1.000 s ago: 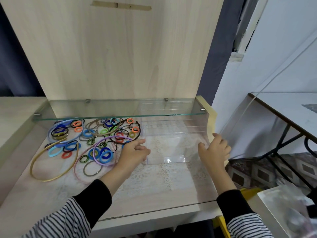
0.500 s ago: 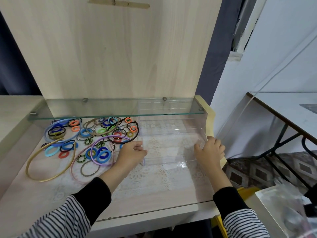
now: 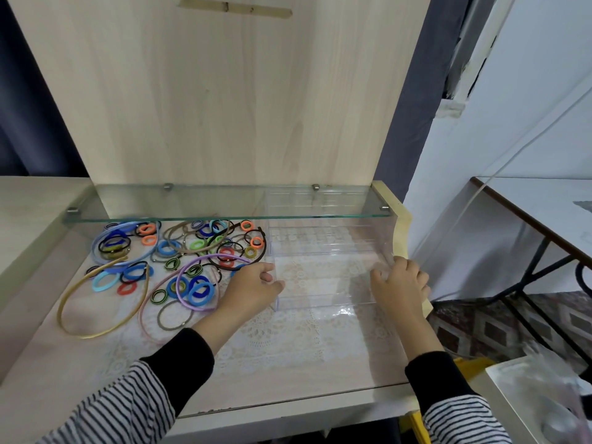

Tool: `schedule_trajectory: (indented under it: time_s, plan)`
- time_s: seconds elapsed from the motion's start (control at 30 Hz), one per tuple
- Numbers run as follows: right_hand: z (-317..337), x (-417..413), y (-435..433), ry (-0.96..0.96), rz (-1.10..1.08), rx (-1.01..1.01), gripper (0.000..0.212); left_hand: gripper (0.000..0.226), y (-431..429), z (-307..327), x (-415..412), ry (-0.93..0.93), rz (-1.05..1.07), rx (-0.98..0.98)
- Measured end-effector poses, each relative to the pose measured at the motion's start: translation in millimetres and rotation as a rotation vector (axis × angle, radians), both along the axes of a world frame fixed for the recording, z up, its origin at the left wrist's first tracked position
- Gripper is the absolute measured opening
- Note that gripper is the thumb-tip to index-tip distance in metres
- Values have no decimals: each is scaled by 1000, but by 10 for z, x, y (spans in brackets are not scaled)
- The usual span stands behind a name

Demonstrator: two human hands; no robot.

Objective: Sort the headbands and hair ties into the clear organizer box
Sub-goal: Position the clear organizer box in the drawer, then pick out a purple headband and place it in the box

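Note:
The clear organizer box [image 3: 323, 248] sits on the right half of the desk, partly under a glass shelf. My left hand [image 3: 251, 288] grips its front left corner and my right hand [image 3: 398, 285] grips its front right corner. To the left lies a heap of coloured hair ties [image 3: 192, 245] mixed with thin headbands: a gold headband [image 3: 102, 299] nearest the front left, a lilac one [image 3: 205, 277], a pink one [image 3: 150, 302] and a blue one [image 3: 125, 243] at the back.
A glass shelf [image 3: 224, 203] juts out low over the back of the desk, covering the box's rear part. A lace mat [image 3: 282, 334] covers the desk in front. The desk's right edge [image 3: 400, 225] is beside my right hand; a metal-legged table [image 3: 544, 213] stands further right.
Both hands closed in on the box's front corners; the right hand went from spread fingers beside the box to gripping it, and the box has slid slightly back under the shelf.

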State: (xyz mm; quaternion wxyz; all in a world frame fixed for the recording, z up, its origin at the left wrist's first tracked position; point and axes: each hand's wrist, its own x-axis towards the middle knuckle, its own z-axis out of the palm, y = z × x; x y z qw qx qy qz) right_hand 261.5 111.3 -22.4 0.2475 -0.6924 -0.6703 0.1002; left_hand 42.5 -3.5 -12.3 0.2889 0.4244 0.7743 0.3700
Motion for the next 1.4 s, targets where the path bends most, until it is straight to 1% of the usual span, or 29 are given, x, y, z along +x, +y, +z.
schedule_trajectory:
  time_s: [0.07, 0.13, 0.2, 0.3, 0.4, 0.47, 0.53, 0.7, 0.83, 0.93, 1.0, 1.13, 1.27, 1.4]
  plan:
    - [31, -40, -4, -11, 15, 4, 49, 48, -43, 27, -34, 133, -26, 22]
    - [77, -105, -22, -34, 60, 29, 45, 41, -104, 63, -75, 224, -34, 72]
    - [122, -204, -50, -21, 128, 54, 44, 34, -173, 99, -134, 365, -49, 100]
    - [144, -413, -96, 4, 277, 150, 43, 31, -261, 81, -281, 552, -28, 163]
    - [143, -652, -207, 98, 457, 250, 37, 27, -378, 21, -464, 694, -2, 203]
    - [144, -803, -316, 146, 591, 308, 32, 30, -498, -17, -596, 737, -9, 193]
    - [140, -944, -423, 165, 709, 339, 27, 39, -632, -65, -718, 782, -30, 186]
    - [110, -1334, -728, 172, 909, 379, 28, 48, -949, -189, -917, 786, -67, 202]
    - [77, -1608, -988, 182, 1034, 391, 24, 45, -1146, -306, -1017, 763, -31, 237]
    - [5, -1768, -1115, 124, 1098, 340, 23, 41, -1261, -364, -1067, 761, -29, 247]
    - [-45, -1848, -1183, 101, 1113, 302, 24, 36, -1325, -372, -1076, 795, -43, 292]
    - [-139, -1964, -1261, 22, 1107, 311, 23, 16, -1474, -353, -1076, 854, -56, 368]
    - [-200, -2030, -1274, -54, 1091, 330, 20, 13, -1584, -409, -1125, 873, -158, 398]
    - [-190, -2076, -1287, -89, 1095, 336, 23, 12, -1635, -416, -1166, 864, -227, 356]
